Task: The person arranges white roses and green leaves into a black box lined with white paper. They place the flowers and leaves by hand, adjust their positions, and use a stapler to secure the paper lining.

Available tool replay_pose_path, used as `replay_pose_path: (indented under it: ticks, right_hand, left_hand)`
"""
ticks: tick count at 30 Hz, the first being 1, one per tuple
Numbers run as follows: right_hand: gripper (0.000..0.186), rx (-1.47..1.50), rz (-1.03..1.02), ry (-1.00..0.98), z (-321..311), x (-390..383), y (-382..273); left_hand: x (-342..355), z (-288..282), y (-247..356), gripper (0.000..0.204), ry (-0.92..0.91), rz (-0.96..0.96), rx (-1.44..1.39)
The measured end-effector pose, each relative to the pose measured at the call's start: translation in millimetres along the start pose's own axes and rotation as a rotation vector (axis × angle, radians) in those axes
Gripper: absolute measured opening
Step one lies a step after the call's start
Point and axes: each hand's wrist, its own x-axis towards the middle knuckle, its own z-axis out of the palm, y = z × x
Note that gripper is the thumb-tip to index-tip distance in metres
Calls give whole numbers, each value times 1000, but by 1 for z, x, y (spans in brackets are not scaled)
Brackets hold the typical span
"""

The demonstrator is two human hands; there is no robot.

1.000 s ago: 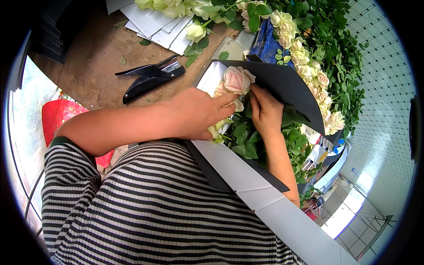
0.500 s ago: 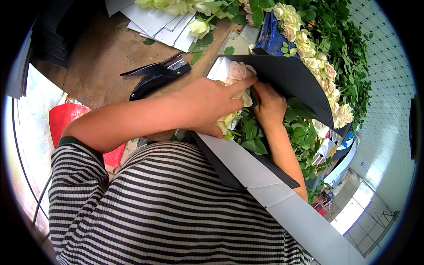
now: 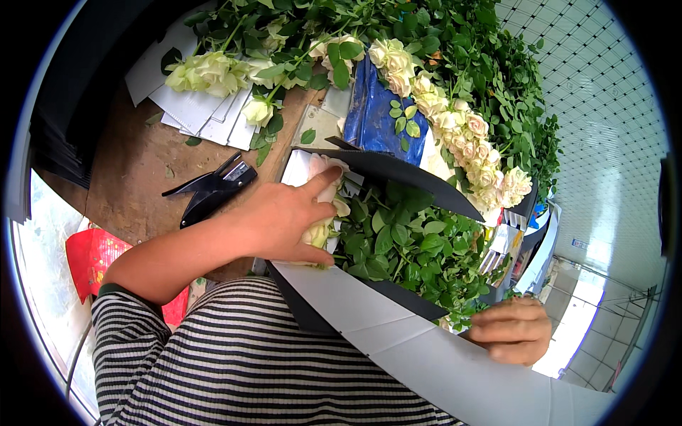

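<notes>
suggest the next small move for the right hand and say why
Probably ease the long pale strip up toward the roses with the right hand: its fingers are curled at the strip's edge, though whether they grip it is unclear, while the left hand lies spread over the roses and could steady them.

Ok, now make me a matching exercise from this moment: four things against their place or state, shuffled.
1. left hand
2. right hand
3. stapler
4. blue sheeting

A. black, lying on the brown tabletop
B. partly covered by a small leafy sprig
C. fingers spread over pale roses
D. fingers curled, beside the long pale strip

Pairs: 1-C, 2-D, 3-A, 4-B
</notes>
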Motion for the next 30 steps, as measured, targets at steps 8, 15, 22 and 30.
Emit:
replay_pose_path:
  ticks: [8, 15, 22, 30]
  right_hand:
    - [17, -71, 477, 386, 37, 51, 67]
    - [25, -94, 608, 457, 90, 54, 106]
    - [31, -152, 669, 309, 87, 59, 108]
    - [17, -281, 591, 912, -82, 26, 185]
  left_hand:
    - [1, -9, -35, 72, 28, -320, -1187]
    - [-5, 18, 1, 40, 700, 0, -108]
    - [17, 41, 17, 69, 209, 135, 172]
    - [30, 15, 27, 81, 29, 51, 110]
